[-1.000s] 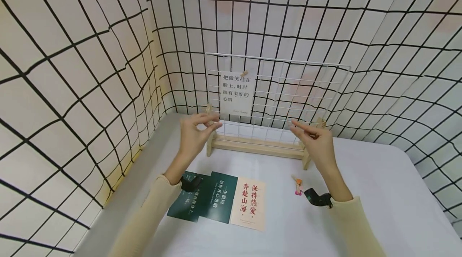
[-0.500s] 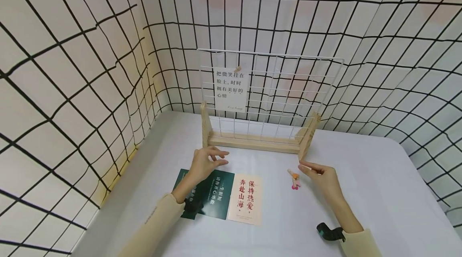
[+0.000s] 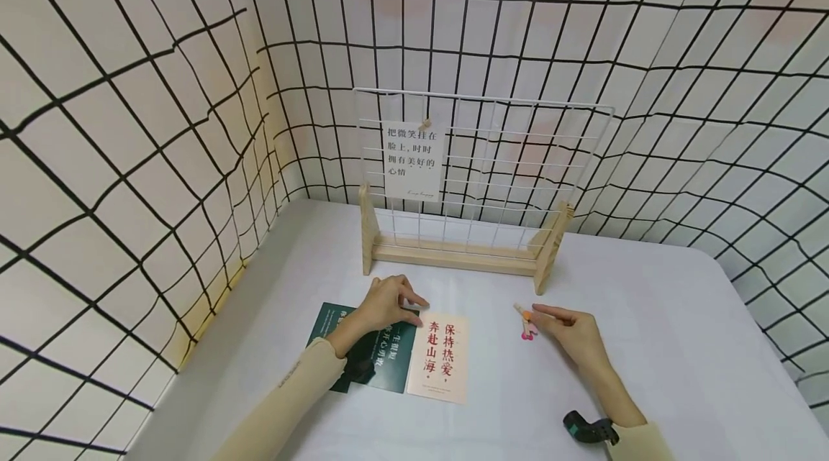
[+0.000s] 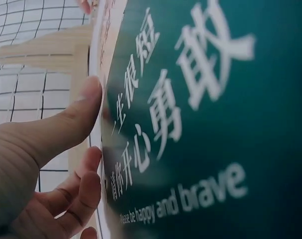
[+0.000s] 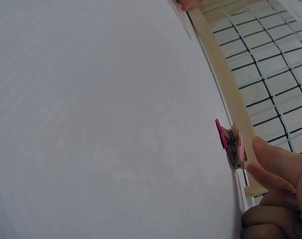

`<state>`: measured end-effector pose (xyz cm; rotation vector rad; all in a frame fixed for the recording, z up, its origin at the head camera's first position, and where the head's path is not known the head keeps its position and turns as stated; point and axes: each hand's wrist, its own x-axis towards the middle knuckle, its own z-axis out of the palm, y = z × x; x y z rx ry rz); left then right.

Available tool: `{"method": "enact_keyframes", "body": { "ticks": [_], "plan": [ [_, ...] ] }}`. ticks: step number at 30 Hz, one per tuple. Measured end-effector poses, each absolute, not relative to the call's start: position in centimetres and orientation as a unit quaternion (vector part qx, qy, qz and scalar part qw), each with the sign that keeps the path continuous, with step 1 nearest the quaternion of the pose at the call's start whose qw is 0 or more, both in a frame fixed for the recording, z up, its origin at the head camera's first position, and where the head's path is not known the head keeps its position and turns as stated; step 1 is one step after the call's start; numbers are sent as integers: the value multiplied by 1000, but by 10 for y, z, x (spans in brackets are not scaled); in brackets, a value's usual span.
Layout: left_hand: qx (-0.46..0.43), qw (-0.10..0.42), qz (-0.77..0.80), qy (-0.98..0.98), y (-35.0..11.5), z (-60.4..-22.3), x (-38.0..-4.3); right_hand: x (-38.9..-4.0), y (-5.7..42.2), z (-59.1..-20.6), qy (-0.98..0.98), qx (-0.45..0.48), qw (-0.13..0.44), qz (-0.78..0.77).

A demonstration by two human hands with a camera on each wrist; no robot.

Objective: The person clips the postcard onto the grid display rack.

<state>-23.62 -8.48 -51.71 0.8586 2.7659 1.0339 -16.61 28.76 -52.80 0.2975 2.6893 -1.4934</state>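
Our left grip [image 3: 386, 304] has moved to the cream card [image 3: 437, 367] on the tabletop [image 3: 512, 411], our right grip [image 3: 575, 335] beside the clips [image 5: 233, 147] lying there; both are parted, seemingly to suit thin things.

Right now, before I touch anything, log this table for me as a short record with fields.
Left hand: at the top of the cards, thumb and fingers spread; contact unclear
Right hand: fingertips beside the clips; no clear grip
Clips: wooden, with orange and pink decorations, lying on the white table
Cards: two dark green cards, partly behind the left arm; one peach card with red characters
Rack: white wire grid on a wooden stand
Hung: one white card, clipped near its top
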Motion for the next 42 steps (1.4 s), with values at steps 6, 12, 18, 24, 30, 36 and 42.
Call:
{"method": "enact_keyframes", "body": {
  "ticks": [6, 12, 18, 24, 30, 36, 42],
  "plan": [
    [283, 26, 320, 904, -82, -517, -239, -172, 283, -532, 876, 92, -1, -474],
    [272, 29, 325, 905, -79, -514, -238, -175, 279, -533, 880, 90, -14, -466],
    [265, 37, 334, 904, -78, -516, -240, -177, 275, -531, 887, 79, -21, -454],
    [264, 60, 347, 898, -76, -513, -240, -179, 271, -530, 885, 84, -11, -457],
    [266, 61, 348, 897, -75, -513, -241, -181, 271, -531, 888, 82, -7, -453],
    [243, 91, 379, 888, -78, -513, -243, -182, 272, -531, 890, 53, 9, -452],
    [240, 137, 455, 846, -83, -510, -243, -181, 274, -532, 859, 54, 14, -508]
  ]
}}
